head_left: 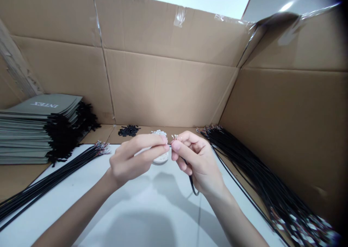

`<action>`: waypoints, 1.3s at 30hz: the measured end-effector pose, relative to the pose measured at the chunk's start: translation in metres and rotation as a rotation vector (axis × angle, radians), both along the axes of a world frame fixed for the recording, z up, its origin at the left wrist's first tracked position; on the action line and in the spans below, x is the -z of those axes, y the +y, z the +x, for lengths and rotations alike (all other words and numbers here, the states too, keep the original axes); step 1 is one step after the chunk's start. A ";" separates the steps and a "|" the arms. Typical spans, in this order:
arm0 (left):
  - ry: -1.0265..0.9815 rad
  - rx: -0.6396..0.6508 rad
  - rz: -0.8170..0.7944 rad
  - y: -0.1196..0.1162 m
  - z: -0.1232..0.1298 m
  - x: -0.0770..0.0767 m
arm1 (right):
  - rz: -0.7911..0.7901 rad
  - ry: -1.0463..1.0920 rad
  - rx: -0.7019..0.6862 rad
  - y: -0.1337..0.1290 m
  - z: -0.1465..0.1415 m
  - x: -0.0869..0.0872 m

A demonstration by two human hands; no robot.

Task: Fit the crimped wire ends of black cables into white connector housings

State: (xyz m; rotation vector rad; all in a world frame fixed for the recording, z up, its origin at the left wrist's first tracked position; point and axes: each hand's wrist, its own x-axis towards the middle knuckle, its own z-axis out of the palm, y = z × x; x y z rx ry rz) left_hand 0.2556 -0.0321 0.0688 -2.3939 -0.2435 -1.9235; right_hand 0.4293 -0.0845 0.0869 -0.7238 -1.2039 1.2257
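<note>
Above the white board (130,207), my right hand (197,163) is closed around a black cable (193,186), which loops down below the palm. Thin wire ends (174,137) with pale tips stick up between its thumb and forefinger. My left hand (136,154) meets it fingertip to fingertip, thumb and forefinger pinched beside the wires. What the left fingertips grip is too small and covered to make out. Just behind the hands sits a round white dish (161,159), partly hidden, with small white pieces (159,132) at its back.
A pile of small black pieces (128,130) lies at the back. Black cables (67,163) lie on the left, and a larger cable bundle (252,171) runs along the right. Grey folders (29,131) are stacked far left. Cardboard walls (168,87) enclose the back and sides.
</note>
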 end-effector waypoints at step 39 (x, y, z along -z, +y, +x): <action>0.242 0.116 -0.353 -0.008 -0.009 -0.027 | 0.280 -0.174 0.204 0.008 -0.003 0.006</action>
